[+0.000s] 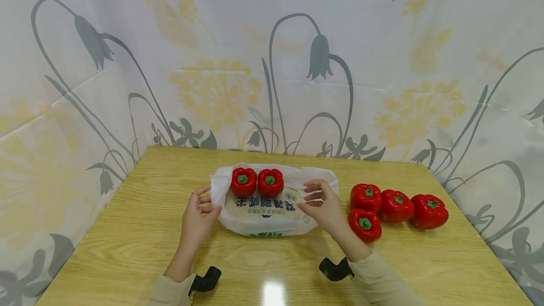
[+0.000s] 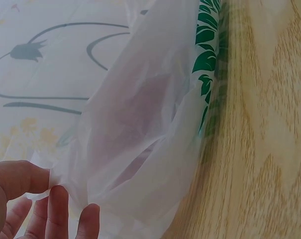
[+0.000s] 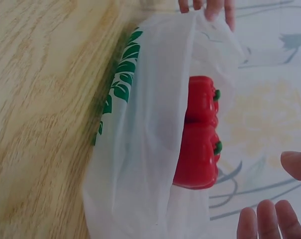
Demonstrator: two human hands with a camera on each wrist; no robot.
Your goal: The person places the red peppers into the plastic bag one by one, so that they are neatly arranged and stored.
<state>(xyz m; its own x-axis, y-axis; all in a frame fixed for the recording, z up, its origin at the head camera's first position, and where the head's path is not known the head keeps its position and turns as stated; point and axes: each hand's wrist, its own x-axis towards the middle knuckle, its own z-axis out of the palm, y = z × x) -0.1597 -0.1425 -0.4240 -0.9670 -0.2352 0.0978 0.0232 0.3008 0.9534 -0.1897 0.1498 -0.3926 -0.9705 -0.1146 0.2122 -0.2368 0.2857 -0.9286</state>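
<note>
Head view showed both hands at the mouth of a white plastic bag (image 1: 263, 223) lying on the wooden surface (image 1: 127, 244). The left hand (image 1: 197, 216) pinched the bag's left edge between thumb and fingers (image 2: 55, 209); the left wrist view confirmed thin film gathered in that pinch. The right hand (image 1: 323, 204) sat at the opposite edge with its fingers loosely spread; from the right wrist view its fingertips (image 3: 269, 219) hung just clear of the film, so I could not tell whether it truly held anything.

Just beyond the hands, two red peppers (image 1: 257, 182) sat side by side inside the bag near its far rim, touching each other. Off to the outside of the right hand, four more peppers (image 1: 397, 207) lay clustered on the surface, the nearest one (image 1: 364, 225) just beside the right wrist.

Judging from this, the main risk was the bag's mouth collapsing: with only one side firmly pinched, the limp film could sag shut over the opening. The two peppers stood close to the far rim, so a tug toward the person might roll them out onto the surface. The thin film could also stretch or tear under a hard pull, and a careless sweep of the right forearm could knock the nearest loose pepper away.
</note>
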